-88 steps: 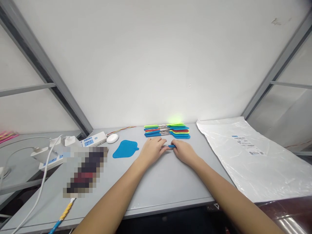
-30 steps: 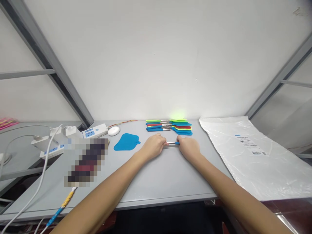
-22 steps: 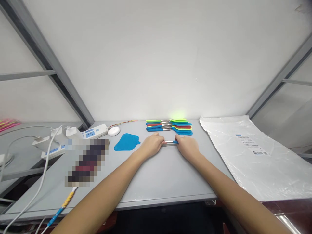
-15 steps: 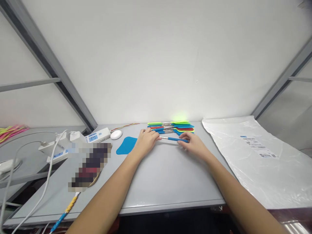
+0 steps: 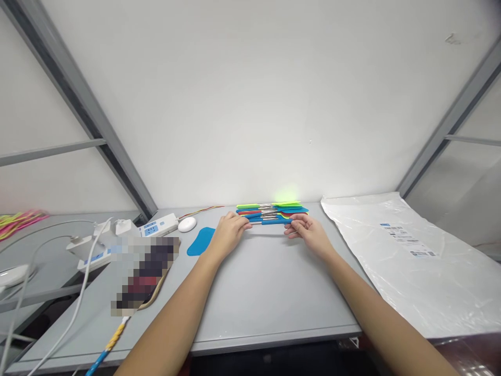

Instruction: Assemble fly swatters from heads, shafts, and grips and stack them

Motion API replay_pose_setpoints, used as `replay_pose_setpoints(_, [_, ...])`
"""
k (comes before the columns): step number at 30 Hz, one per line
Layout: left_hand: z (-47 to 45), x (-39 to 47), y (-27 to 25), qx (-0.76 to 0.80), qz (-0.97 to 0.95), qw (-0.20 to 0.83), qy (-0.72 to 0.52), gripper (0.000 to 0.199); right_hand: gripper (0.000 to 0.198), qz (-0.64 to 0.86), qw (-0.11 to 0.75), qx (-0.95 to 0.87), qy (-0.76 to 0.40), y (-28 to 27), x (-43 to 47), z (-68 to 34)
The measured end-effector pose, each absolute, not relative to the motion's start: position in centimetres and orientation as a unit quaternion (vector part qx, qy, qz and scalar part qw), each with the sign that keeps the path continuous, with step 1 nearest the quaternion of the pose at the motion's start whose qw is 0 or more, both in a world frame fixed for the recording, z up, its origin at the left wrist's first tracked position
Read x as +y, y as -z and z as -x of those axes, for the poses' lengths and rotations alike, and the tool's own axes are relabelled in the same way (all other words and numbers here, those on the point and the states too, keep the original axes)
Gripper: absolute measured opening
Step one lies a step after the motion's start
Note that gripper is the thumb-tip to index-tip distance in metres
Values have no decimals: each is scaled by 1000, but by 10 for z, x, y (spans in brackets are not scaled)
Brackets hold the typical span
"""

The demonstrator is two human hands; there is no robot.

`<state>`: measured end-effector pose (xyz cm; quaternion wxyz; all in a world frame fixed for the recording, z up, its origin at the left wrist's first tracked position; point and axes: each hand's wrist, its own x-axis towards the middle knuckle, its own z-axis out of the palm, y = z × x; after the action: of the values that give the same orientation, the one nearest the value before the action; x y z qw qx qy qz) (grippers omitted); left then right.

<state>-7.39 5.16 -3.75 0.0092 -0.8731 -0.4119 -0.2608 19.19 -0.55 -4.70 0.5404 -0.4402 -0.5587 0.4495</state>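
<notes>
A blue telescopic fly swatter (image 5: 275,221) lies crosswise between my hands, its flat blue head (image 5: 201,242) sticking out to the left. My left hand (image 5: 231,230) grips it near the head end, at the metal rod. At the other end, the fingertips and thumb of my right hand (image 5: 307,230) pinch the blue handle. Just behind, several folded fly swatters in green, blue, red and yellow-green form a stack (image 5: 268,211) by the wall. The held swatter's neck is hidden under my left hand.
A white plastic mailer (image 5: 391,271) covers the table's right side. To the left are a phone-like blurred object (image 5: 148,271), a white round case (image 5: 187,224), power strips (image 5: 156,225) and loose white cables (image 5: 80,292). Metal frame bars (image 5: 121,167) rise at the back.
My right hand has brought the handle slightly leftward, and less bare rod shows between the hands. The handle lies closer to the stack. The camera view has tilted slightly.
</notes>
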Motion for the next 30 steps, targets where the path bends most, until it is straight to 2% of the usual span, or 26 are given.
replay_pose_setpoints(13, [72,44,34,-399,886,-23,236,34,33,534,517,-610,-273,50,-16,-180])
replay_pose_setpoints(21, [74,44,36,-421,873,-45,241,32,25,572,437,-652,-241,49,-18,-184])
replay_pose_setpoints(27, [73,45,36,-451,852,-58,261,35,26,629,296,-708,-126,44,-26,-176])
replay_pose_setpoints(30, [73,46,35,-453,848,-64,267,35,32,605,312,-715,-157,42,-29,-173])
